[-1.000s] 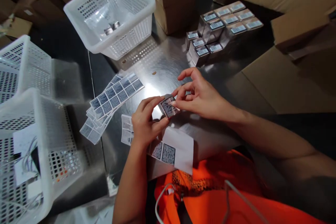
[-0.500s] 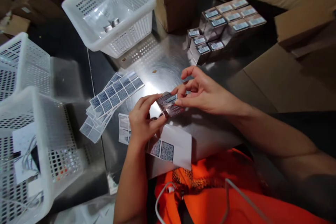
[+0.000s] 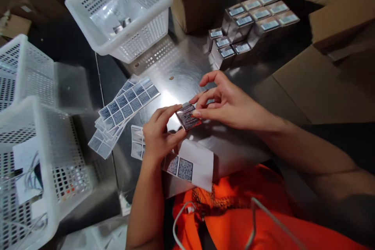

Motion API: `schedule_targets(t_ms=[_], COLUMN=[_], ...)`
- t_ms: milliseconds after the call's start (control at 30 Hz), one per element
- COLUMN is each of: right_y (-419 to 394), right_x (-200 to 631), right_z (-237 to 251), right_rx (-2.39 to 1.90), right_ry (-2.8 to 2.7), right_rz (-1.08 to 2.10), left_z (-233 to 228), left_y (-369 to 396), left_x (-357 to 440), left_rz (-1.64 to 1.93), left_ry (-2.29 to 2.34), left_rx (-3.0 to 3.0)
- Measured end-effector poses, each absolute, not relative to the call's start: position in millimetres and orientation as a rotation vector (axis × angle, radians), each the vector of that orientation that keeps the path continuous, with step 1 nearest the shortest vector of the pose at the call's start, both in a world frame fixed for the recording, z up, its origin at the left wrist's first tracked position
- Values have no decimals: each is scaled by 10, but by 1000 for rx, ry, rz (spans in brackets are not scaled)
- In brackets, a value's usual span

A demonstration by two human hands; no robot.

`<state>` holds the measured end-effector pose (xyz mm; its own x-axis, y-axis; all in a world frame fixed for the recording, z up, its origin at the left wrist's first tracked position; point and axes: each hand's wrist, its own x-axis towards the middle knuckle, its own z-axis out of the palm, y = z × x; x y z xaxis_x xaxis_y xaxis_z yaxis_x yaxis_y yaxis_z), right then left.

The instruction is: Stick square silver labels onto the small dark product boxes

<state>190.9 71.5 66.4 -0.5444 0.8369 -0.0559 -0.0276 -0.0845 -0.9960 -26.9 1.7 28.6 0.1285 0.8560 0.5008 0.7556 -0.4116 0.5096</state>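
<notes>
Between the thumb and fingers of my left hand (image 3: 160,129) is a small dark, shiny box (image 3: 187,119) with fine print on its face, gripped by its left side. At the box's upper right corner, my right hand (image 3: 224,101) has its thumb and lower fingers closed in a pinch, the forefinger raised and curled above. Whether a thin label lies under those fingertips is hidden. Below my left hand, a white label sheet (image 3: 202,160) carries a few square, code-like labels. Sheets of similar labels (image 3: 129,103) lie fanned out to the left on the metal table (image 3: 187,60).
Small boxes with barcode labels (image 3: 244,19) stand stacked at the back right. A white perforated basket (image 3: 140,35) with a few small items sits at the back. More baskets (image 3: 43,133) are at the left, one holding papers and cables. Cardboard (image 3: 331,90) lies to the right.
The small box has turned slightly in my hands, and a reddish lower edge now shows. My right fingers have shifted a little left along it. The view has moved slightly.
</notes>
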Motion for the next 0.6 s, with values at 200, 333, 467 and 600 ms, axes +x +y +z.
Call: schedule_targets(t_ms=[200,333,467,600], right_y=[709,711,727,747], right_x=[1906,1911,1913,1926], right_z=[645,639,637,637], right_rx=[-929,-942,-947,-934], right_ry=[-1533,-1545,-1540,-1526], right_rz=[1700,1704,1717,1751], left_z=[287,294,295,290], left_y=[13,11,11,5], left_x=[-258,-248,-245,-249], left_rz=[1150,1187,1183,1166], left_ry=[1614,1585,1570,1596], left_rx=[2264,2269,2264,2274])
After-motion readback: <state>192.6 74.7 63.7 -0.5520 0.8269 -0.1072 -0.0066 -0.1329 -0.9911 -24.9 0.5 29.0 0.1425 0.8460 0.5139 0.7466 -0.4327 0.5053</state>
